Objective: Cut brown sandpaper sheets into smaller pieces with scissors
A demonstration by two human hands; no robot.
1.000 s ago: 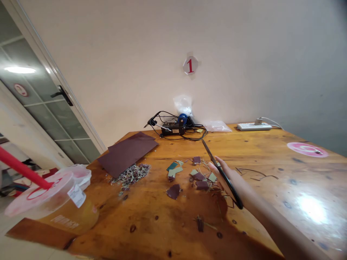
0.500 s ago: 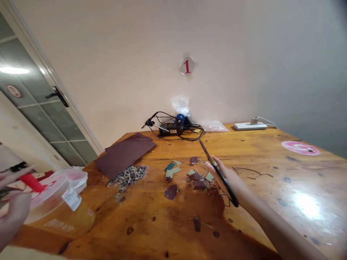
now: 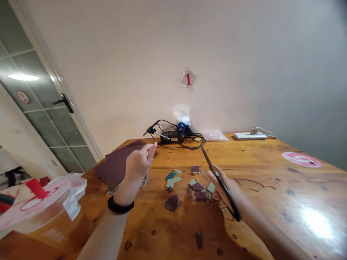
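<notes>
Since half a second ago, the left hand [image 3: 138, 162] has come across from beside the drink container to reach over the table [image 3: 151, 234], while the right hand [image 3: 230, 186] has stayed by the scraps. From the head view, the left hand is closed, thumb and forefinger together at the front; whether anything small is between them, I cannot tell. A black band [image 3: 120, 206] circles its wrist. Brown sheets [image 3: 114, 166] lie behind and to the left of this hand, with fine shreds [image 3: 111, 189] showing on both sides of its wrist. Farther left stands the drink container [image 3: 46, 224] with its red straw [image 3: 36, 188].

The right hand grips black-handled scissors [image 3: 225, 189], which slant across it, blades pointing forward and away from the body. Just left of its fingers are small brown and pale scraps [image 3: 200, 196]; a larger brown piece [image 3: 171, 203] lies between the two hands. Beyond both hands sits a black device [image 3: 173, 137] with tangled cables, and a white power strip [image 3: 249, 136] lies well beyond the right hand.
</notes>
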